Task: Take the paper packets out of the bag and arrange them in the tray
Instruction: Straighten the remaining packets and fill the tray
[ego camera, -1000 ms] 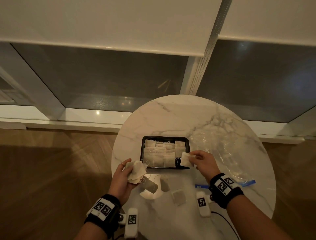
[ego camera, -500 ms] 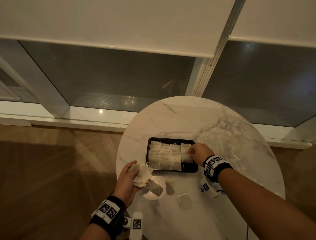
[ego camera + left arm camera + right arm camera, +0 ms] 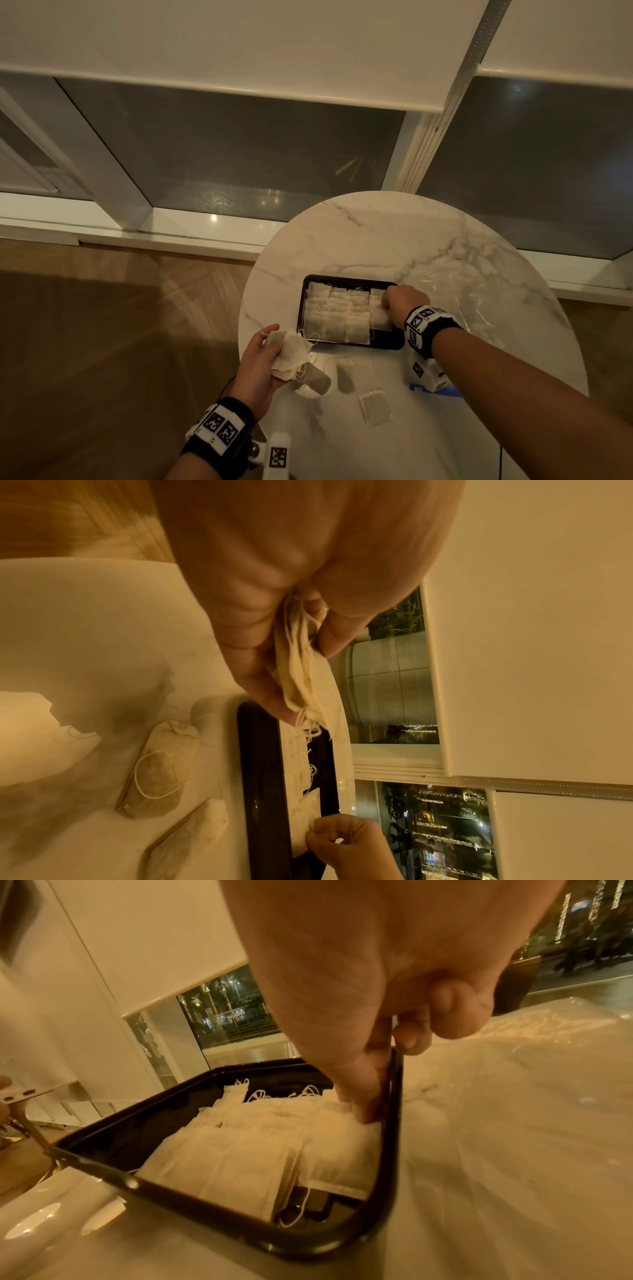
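A black tray [image 3: 388, 343] is set on a round marble table [image 3: 359, 240], with rows of paper packets [image 3: 337, 313] laid flat in it, strings showing at the far side. The right hand [image 3: 402, 303] is lowered at the tray's right edge, its fingertips [image 3: 368, 1110] pressed down onto the rightmost packet [image 3: 342, 1153] beside the rim; whether that packet is pinched cannot be told. A bunch of packets [image 3: 291, 354] is gripped between thumb and fingers of the left hand [image 3: 262, 366], just left of the tray's near corner. Loose packets [image 3: 374, 408] are scattered on the table in front of the tray. A clear plastic bag [image 3: 479, 301] is spread flat to the right, partly hidden by the right forearm.
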Demonstrator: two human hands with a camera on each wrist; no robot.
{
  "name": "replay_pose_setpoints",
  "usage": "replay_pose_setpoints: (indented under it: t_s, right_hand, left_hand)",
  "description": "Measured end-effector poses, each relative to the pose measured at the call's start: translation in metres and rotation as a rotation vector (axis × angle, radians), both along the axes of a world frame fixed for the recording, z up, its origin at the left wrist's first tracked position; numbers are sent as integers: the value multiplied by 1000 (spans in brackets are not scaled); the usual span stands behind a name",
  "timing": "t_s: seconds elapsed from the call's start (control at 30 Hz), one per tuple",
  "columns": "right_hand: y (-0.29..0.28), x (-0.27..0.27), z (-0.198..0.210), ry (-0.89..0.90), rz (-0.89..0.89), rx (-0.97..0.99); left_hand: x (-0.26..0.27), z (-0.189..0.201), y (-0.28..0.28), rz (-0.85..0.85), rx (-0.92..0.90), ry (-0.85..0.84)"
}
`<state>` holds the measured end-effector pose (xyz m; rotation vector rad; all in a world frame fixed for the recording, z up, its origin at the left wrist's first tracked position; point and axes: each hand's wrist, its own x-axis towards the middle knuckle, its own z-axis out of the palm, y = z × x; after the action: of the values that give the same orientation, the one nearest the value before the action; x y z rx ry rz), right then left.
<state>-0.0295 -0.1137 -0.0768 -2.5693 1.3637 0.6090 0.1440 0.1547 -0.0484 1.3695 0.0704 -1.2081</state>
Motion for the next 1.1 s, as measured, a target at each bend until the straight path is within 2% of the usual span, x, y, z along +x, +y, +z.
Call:
replay_pose_setpoints:
  t_s: [0.3, 0.4, 0.47, 0.57, 0.63, 0.7, 0.8, 0.9, 1.03, 1.1]
  right_hand:
    - [-3, -1, 10, -102, -88, 66]
    - [1, -5, 23, -259, -204, 91]
    - [9, -12, 32, -429, -269, 127]
    - [38, -29, 46, -700, -325, 210]
    - [65, -43, 50, -781, -313, 274]
    - [91, -57, 44, -703, -258, 368]
    - [123, -73, 18, -385, -160, 518]
    - [142, -80, -10, -175, -110, 509]
    - [151, -77, -25, -169, -46, 366]
    - [151, -76, -27, -177, -57, 360]
  left_hand:
    - [-3, -2, 1, 0, -6, -6]
    - [-2, -1, 1, -1, -1, -5]
    - [0, 1, 0, -9, -5, -4]
    - [1, 1, 1, -20, -7, -1]
    - [1, 1, 2, -24, -6, -3]
    - [1, 0, 3, -26, 1, -3]
    - [-1, -3, 4, -34, 20, -9]
    - [-4, -5, 4, -48, 29, -18]
    - [-6, -5, 4, -50, 30, -22]
    - [-5, -3, 6, -47, 27, -24]
